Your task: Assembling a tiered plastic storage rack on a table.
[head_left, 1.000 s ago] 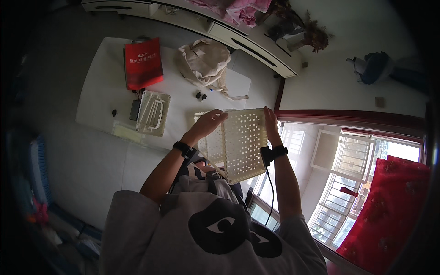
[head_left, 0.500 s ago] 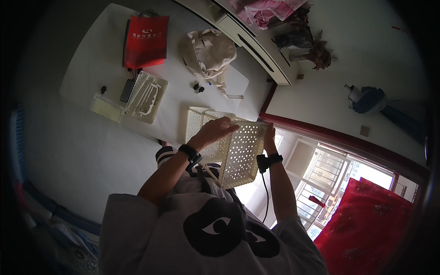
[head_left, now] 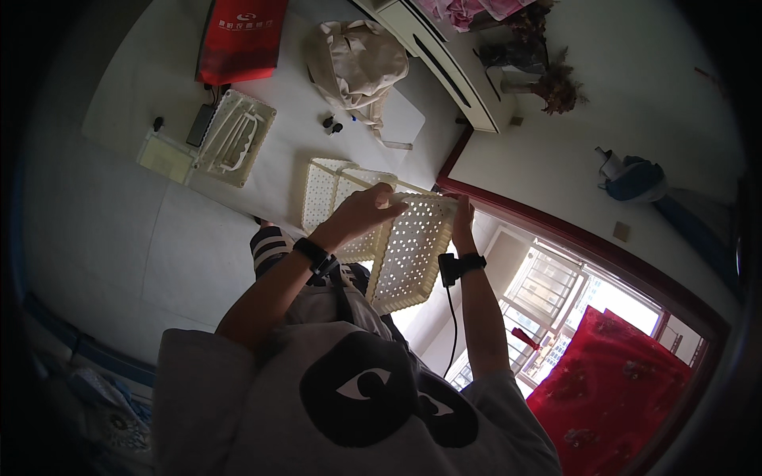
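Both hands hold a cream plastic basket (head_left: pixel 413 258), its panel pierced with many small holes, tilted up in front of my body. My left hand (head_left: pixel 359 216) is closed on its upper left rim, thumb and fingers bent over the edge. At the upper right corner, my right hand (head_left: pixel 463 220) grips the side; its fingertips are partly hidden behind the basket. Just beyond my left hand, at the table's edge, are another perforated cream basket (head_left: pixel 319 190) and a similar perforated panel (head_left: pixel 367 179). How these join the held one cannot be made out.
On the pale table (head_left: pixel 278 170) lie a shallow basket (head_left: pixel 264 131) with white handle-like parts, a red bag (head_left: pixel 242 44), a beige backpack (head_left: pixel 361 63) and small black items (head_left: pixel 332 124). A dark red door frame (head_left: pixel 548 226) and hanging red cloth (head_left: pixel 611 389) are at right.
The view has shifted, so the table and its things appear higher and farther left. Both hands keep hold of the basket, which appears slightly up and left in the picture.
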Motion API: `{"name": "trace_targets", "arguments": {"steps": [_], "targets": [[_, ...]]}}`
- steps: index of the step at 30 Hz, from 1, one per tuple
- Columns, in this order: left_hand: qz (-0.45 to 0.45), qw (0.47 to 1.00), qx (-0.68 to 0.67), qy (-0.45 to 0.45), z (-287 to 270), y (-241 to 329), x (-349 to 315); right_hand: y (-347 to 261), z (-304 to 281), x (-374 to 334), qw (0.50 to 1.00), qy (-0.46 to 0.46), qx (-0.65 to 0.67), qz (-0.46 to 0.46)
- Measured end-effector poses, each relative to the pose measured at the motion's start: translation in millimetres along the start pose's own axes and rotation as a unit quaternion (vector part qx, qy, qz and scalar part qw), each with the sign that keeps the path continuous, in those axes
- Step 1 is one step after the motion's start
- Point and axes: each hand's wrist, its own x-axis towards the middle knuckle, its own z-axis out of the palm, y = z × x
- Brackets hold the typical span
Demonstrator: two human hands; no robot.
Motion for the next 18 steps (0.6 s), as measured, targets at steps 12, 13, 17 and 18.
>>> {"name": "trace_targets", "arguments": {"steps": [12,13,17,18], "targets": [[-0.038,0.997,0.071,0.008,5.2,2.9,6.5,18.5,2.5,7.9,0.995,0.06,-0.046,-0.072],[-0.052,0.996,0.069,0.003,3.5,1.3,6.1,15.4,8.9,6.1,0.995,0.062,-0.043,-0.071],[-0.049,0.997,0.051,-0.01,1.9,12.8,4.7,25.7,-0.1,14.4,0.993,0.073,-0.053,-0.073],[-0.039,0.997,0.062,0.004,5.0,8.8,3.9,24.9,0.8,14.4,0.995,0.058,-0.048,-0.064]]}}
